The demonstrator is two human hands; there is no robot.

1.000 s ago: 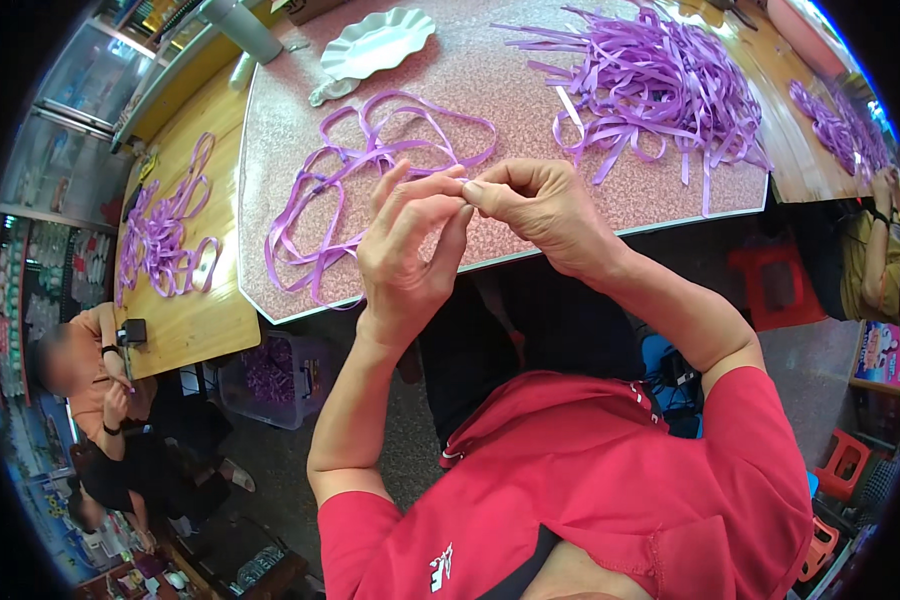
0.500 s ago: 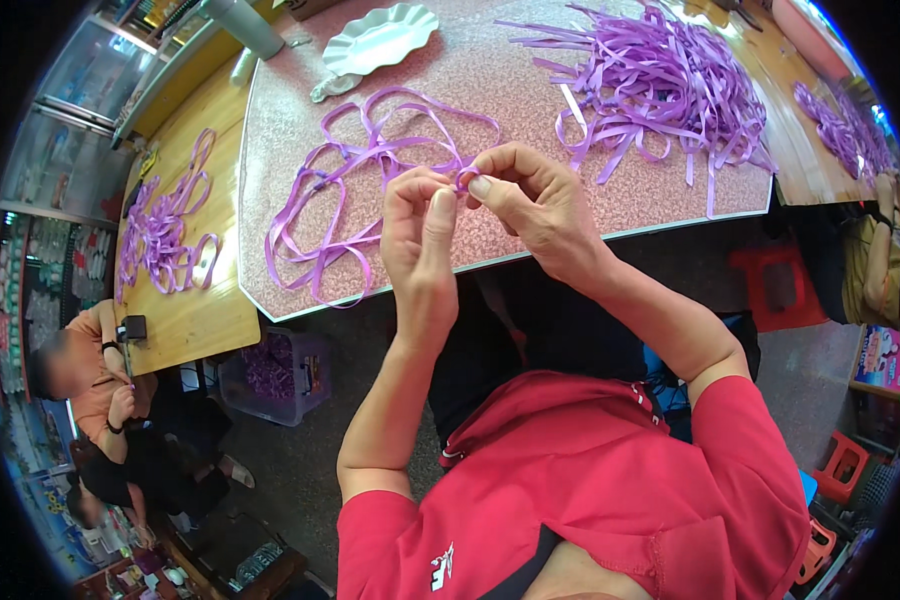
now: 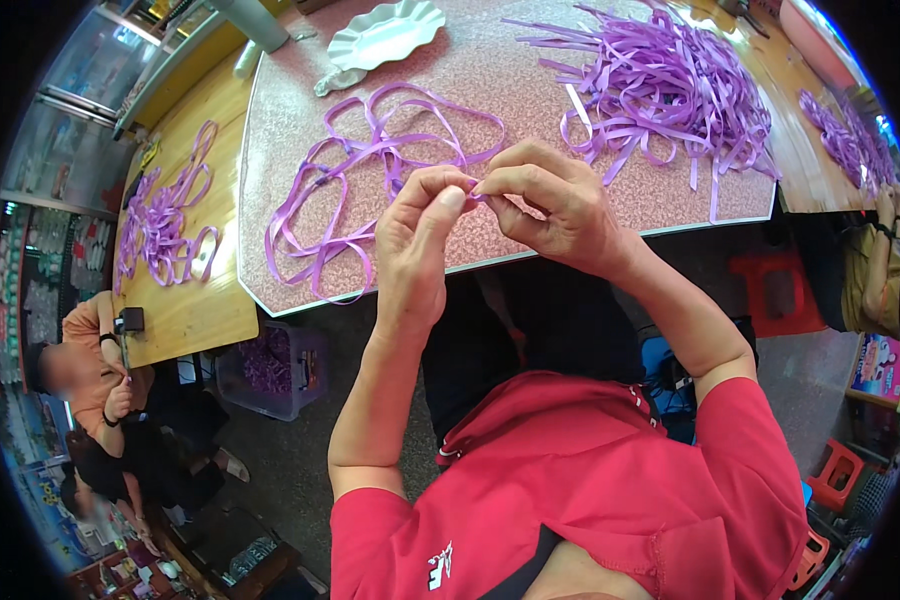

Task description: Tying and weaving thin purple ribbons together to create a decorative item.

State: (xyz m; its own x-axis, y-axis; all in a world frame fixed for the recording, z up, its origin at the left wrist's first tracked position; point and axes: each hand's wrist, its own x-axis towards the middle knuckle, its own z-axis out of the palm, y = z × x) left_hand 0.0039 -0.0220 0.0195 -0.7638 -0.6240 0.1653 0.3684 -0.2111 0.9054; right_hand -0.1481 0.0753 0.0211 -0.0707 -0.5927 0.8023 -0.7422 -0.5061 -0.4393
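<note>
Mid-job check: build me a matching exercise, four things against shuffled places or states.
Things
1. scalloped dish
2. large ribbon heap
3. plastic bin
4. left hand

Places or states
A. on the floor, toward the left
B. meeting the right hand at a purple ribbon
C. on the pink tabletop, right side
D. on the tabletop's far side, left of centre

Pairs: 1-D; 2-C; 3-A; 4-B

Left hand: thumb and fingers of the left hand [image 3: 415, 250] pinch a bit of purple ribbon [image 3: 477, 196].
Right hand: the right hand [image 3: 572, 220] grips the same bit, fingertips meeting the left's.
Table: the pink speckled table [image 3: 525, 85] bears loose ribbon loops [image 3: 385, 147] left, a big ribbon pile [image 3: 670, 95] right, and a white scalloped plate [image 3: 385, 38] at the far side.
Floor: a clear bin [image 3: 308, 372] and a red stool [image 3: 775, 290].
</note>
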